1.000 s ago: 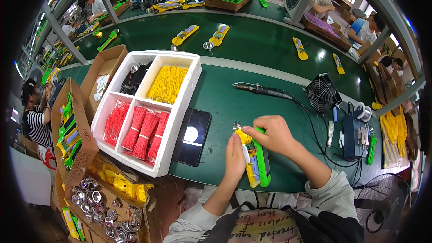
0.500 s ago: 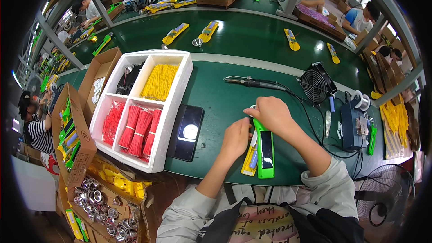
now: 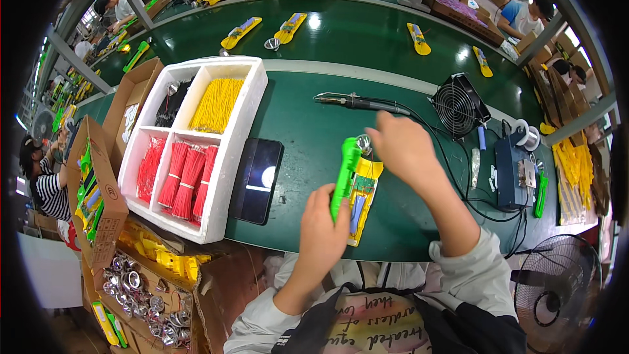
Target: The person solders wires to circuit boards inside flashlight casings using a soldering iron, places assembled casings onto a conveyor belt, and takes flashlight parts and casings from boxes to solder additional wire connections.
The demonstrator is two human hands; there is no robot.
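A yellow shell half (image 3: 364,191) lies open-side up on the near part of the green bench (image 3: 308,137), its inner parts showing. The left hand (image 3: 322,226) grips a green shell half (image 3: 345,177) on edge along its left side, so the two look not yet joined. The right hand (image 3: 401,145) pinches a small silver round part (image 3: 364,143) at the far end. Left sits a dark phone (image 3: 257,179), then a white foam tray (image 3: 196,137) of wires.

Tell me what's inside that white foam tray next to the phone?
The white foam tray holds bundles of yellow wires, red wires in two compartments, and black wires. What lies beneath the bundles is covered.
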